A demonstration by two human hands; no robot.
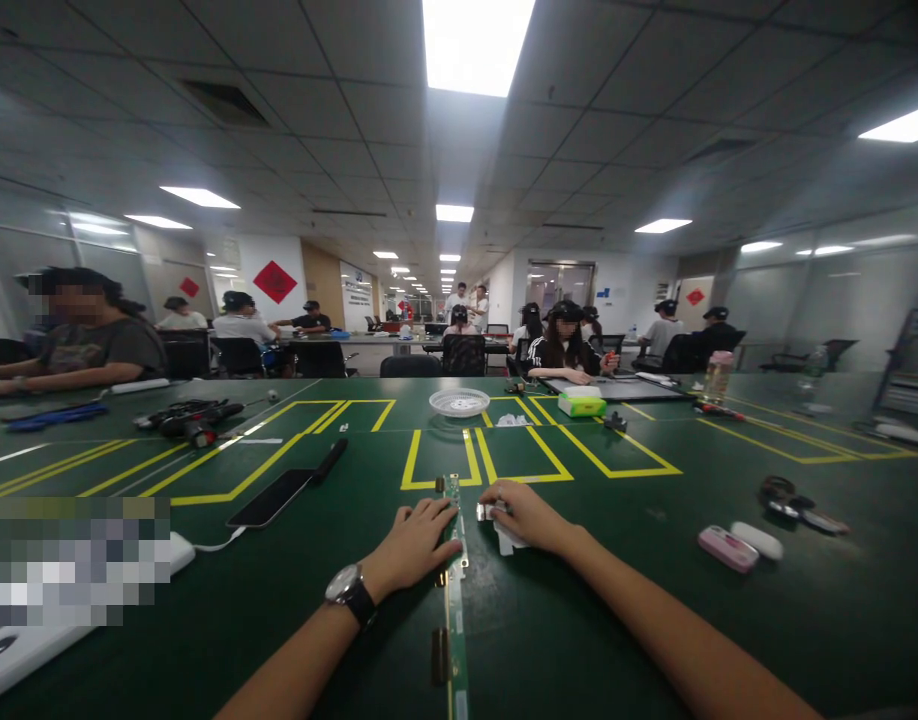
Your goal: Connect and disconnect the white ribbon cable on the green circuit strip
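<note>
A long, narrow green circuit board strip [457, 620] with brown flex tabs lies lengthwise on the table in front of me. My left hand [410, 550], wearing a wristwatch, rests on the strip's left edge with fingers stretched out. Just right of the strip, my right hand [532, 515] has its fingers curled round a small white piece with a silvery end [483, 511]. A flat white part [508, 543] shows beneath that palm; I cannot tell whether it belongs to the same piece.
A phone [273, 498] on a white cable and a power strip [76, 620] lie to the left. Beyond are a white basket [459, 403] and a green tissue pack [581, 402]. Rightward sit a pink case [727, 549] and a dark strapped object [800, 505]. People sit around.
</note>
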